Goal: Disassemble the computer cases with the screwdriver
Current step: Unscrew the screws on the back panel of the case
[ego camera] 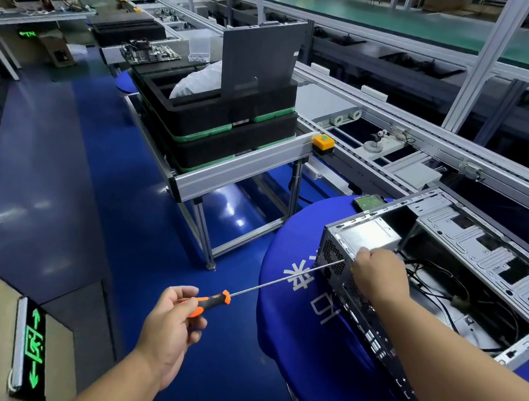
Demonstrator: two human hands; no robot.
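Pinching screwdriver (263, 288), left grip (173, 321) — right grip (379, 275) curled on case (451, 282) — black trays (219, 124) behind.

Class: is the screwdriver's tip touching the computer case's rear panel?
Cannot tell. In the head view the screwdriver shaft runs up to the computer case, but the right hand crowds its tip.

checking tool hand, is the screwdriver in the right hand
No, the left hand grips the screwdriver; the right hand rests on the computer case.
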